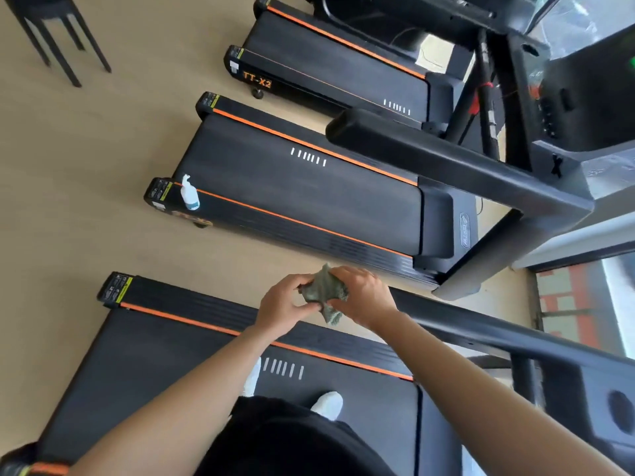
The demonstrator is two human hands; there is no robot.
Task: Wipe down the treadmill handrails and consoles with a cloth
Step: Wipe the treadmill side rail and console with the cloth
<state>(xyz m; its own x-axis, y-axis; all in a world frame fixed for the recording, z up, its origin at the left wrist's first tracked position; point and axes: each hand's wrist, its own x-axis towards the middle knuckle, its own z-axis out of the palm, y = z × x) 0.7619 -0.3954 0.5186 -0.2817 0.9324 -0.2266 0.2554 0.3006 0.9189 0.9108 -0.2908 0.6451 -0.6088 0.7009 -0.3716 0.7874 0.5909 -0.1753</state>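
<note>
Stands in white shoes on the belt of the near treadmill, toward its front end. Extends both forearms across the belt's orange-striped side edge.

Grips one crumpled grey-green cloth between the two hands. Left hand: fingers curled round the cloth's left side. Right hand: closed over the cloth's right side and top. Holds the cloth in the air at the rear end of the near handrail. Cannot tell whether cloth and rail touch.

Shows the near console at the front end of that rail, with a round recess in its face.

Shows a strip of wooden floor beyond the near treadmill, then the middle treadmill. Carries a white spray bottle, upright, on the rear corner of the middle treadmill's near side rail. Runs a second handrail above that deck, well apart from the cloth.

Shows a far treadmill marked "TT-X2" in orange at its rear corner. Shows black stool legs on the floor at the far left.
</note>
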